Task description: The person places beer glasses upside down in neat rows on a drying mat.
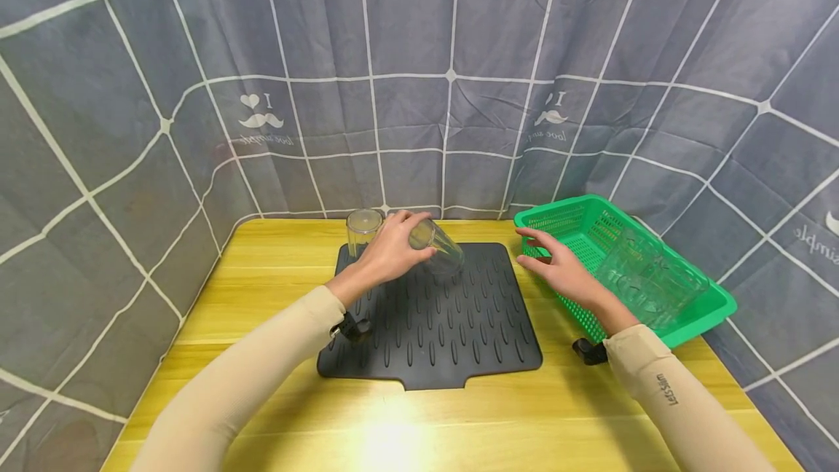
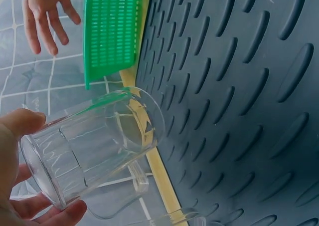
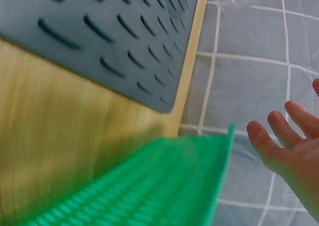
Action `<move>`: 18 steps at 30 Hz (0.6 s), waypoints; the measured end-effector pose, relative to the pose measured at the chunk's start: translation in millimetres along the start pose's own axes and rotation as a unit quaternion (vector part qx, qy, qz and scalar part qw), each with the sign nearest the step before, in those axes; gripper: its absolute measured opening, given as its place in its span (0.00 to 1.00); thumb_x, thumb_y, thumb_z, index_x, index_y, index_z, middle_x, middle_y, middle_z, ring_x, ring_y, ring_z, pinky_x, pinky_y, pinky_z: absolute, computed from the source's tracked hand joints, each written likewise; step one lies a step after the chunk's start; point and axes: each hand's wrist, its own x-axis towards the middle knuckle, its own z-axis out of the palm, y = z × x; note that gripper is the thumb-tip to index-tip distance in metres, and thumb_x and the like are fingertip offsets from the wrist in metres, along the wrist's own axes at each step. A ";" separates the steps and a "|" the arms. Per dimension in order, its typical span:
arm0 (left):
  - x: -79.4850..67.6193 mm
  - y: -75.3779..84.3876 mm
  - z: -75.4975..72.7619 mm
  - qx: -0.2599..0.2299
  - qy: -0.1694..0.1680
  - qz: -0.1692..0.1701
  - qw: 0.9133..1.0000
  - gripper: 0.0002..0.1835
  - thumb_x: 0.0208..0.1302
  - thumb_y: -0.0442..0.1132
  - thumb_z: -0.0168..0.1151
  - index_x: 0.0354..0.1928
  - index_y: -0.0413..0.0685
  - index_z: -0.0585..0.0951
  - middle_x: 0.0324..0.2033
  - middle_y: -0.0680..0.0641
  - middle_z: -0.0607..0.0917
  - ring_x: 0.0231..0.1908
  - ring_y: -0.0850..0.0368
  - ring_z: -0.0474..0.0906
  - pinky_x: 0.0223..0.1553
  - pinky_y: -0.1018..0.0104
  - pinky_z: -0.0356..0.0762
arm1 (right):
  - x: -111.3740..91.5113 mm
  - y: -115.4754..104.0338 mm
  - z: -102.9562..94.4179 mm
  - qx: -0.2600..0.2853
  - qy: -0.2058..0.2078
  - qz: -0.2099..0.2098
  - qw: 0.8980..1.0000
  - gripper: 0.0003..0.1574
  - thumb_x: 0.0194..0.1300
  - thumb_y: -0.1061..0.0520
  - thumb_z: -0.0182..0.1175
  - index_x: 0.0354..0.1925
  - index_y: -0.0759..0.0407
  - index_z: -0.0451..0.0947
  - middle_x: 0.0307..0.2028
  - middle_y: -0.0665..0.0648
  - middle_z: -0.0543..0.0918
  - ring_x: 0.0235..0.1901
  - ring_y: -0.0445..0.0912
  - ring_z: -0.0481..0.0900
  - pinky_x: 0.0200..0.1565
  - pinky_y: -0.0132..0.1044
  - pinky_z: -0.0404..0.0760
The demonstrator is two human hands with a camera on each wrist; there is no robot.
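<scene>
My left hand (image 1: 396, 242) grips a clear glass mug (image 1: 442, 248) by one end, thumb on one side and fingers on the other. The mug is tilted, its far end low over the dark ribbed mat (image 1: 452, 319). A looped handle shows beside it in the left wrist view. Another clear glass (image 1: 363, 228) stands at the mat's back left corner, partly hidden by the left hand. My right hand (image 1: 557, 268) is held over the near left rim of the green basket (image 1: 583, 239), fingers spread and holding nothing.
Several clear glass vessels (image 1: 649, 279) lie in the right part of the basket, which stands at an angle right of the mat. Both are on a yellow wooden table (image 1: 275, 268). A grey checked curtain (image 1: 406, 115) hangs behind and at both sides.
</scene>
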 end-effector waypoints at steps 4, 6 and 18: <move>4.1 -0.9 1.3 0.011 0.000 0.002 1.000 0.36 0.64 0.55 0.68 0.73 0.61 0.69 0.64 0.45 0.74 0.65 0.43 0.69 0.60 0.41 0.74 | -4.2 -2.6 -13.6 -0.035 -0.006 -0.004 0.999 0.37 0.76 0.49 0.57 0.77 0.53 0.59 0.75 0.61 0.60 0.73 0.63 0.57 0.66 0.63 0.66; 6.4 -1.2 2.1 0.018 -0.002 0.003 1.000 0.36 0.64 0.55 0.68 0.73 0.61 0.70 0.64 0.44 0.74 0.66 0.43 0.68 0.60 0.42 0.73 | -5.5 -3.3 -19.0 -0.051 -0.007 -0.011 0.999 0.37 0.76 0.49 0.57 0.76 0.54 0.60 0.75 0.61 0.61 0.73 0.63 0.58 0.65 0.65 0.65; 22.3 0.4 1.8 0.039 -0.025 0.000 0.999 0.34 0.66 0.51 0.68 0.73 0.56 0.71 0.67 0.42 0.73 0.68 0.42 0.64 0.64 0.43 0.70 | -7.3 -7.8 -47.9 -0.134 0.011 -0.036 0.990 0.35 0.75 0.53 0.58 0.74 0.57 0.62 0.73 0.63 0.64 0.71 0.63 0.61 0.60 0.67 0.68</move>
